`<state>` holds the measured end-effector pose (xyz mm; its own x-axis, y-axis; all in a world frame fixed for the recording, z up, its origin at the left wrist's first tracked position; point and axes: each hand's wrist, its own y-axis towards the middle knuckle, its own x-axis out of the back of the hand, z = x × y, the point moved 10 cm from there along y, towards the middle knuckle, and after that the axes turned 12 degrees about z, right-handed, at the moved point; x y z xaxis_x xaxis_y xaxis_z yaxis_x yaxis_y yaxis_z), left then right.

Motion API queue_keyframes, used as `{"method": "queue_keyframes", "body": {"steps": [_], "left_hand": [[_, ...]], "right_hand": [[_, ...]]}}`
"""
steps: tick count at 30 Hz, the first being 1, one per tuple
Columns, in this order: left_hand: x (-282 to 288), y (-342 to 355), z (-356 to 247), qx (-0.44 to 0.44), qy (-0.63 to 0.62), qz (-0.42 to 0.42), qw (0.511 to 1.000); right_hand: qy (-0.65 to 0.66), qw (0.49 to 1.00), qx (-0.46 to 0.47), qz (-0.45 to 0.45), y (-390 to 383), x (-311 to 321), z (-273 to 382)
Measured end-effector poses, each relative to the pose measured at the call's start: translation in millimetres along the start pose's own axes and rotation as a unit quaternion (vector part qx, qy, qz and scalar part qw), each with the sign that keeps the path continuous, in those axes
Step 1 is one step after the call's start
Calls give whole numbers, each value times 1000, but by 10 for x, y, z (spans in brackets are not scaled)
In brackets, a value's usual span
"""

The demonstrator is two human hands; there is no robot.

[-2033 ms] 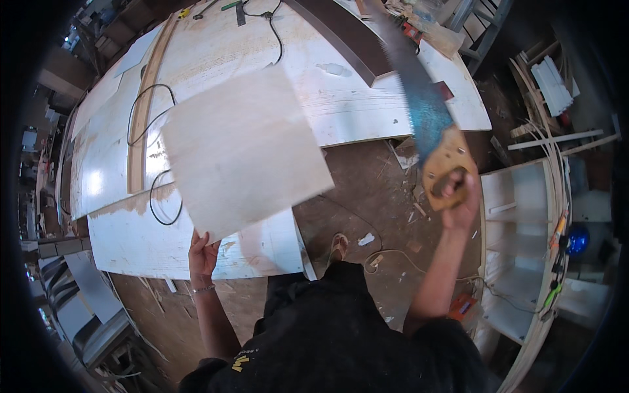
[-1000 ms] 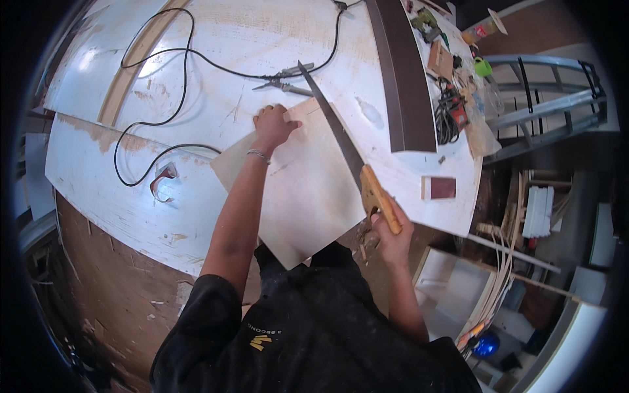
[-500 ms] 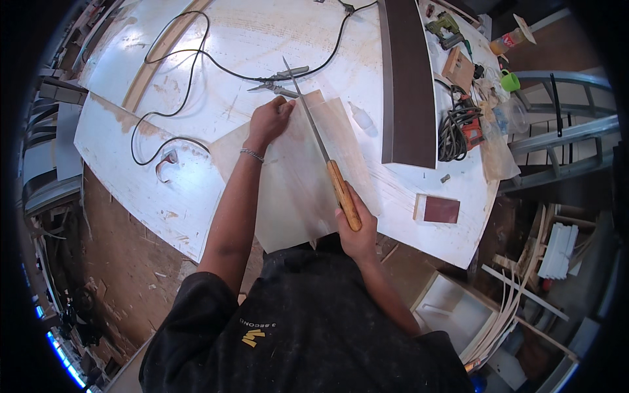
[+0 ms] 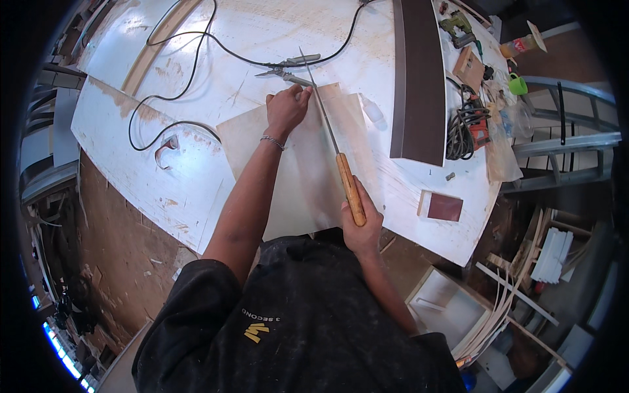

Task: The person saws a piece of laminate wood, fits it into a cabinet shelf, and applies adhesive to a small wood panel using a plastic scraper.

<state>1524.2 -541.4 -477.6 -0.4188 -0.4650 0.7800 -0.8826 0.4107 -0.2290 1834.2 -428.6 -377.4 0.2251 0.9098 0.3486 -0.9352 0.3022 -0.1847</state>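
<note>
- Just beyond the left hand (image 4: 287,112), pliers (image 4: 295,79) and a black cable (image 4: 244,58) obstruct.
- Right of the saw (image 4: 344,175): a clear bottle (image 4: 373,112), then a long brown panel (image 4: 419,98) — both in the way.
- Passable: the bare desk (image 4: 419,232) between sheet (image 4: 295,190) and maroon-faced block (image 4: 444,205).

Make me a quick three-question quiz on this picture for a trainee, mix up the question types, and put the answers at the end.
1. Multiple choice: which hand grips the handsaw? A, left; B, right; C, both.
2. True or false: the green cup is to the right of the long brown panel.
3. Short answer: what flat, pale thing does the forearm of the left hand cross over?

Key
1. B, the right hand.
2. True.
3. The pale board.
</note>
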Motion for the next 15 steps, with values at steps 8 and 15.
{"method": "queue_keyframes", "body": {"steps": [8, 15], "left_hand": [[33, 1, -16, -5, -5, -19, 1000], [11, -31, -121, -3, 7, -49, 999]], "right_hand": [[-48, 998, 16, -22, -61, -55, 72], [-71, 997, 22, -33, -133, -2, 193]]}}
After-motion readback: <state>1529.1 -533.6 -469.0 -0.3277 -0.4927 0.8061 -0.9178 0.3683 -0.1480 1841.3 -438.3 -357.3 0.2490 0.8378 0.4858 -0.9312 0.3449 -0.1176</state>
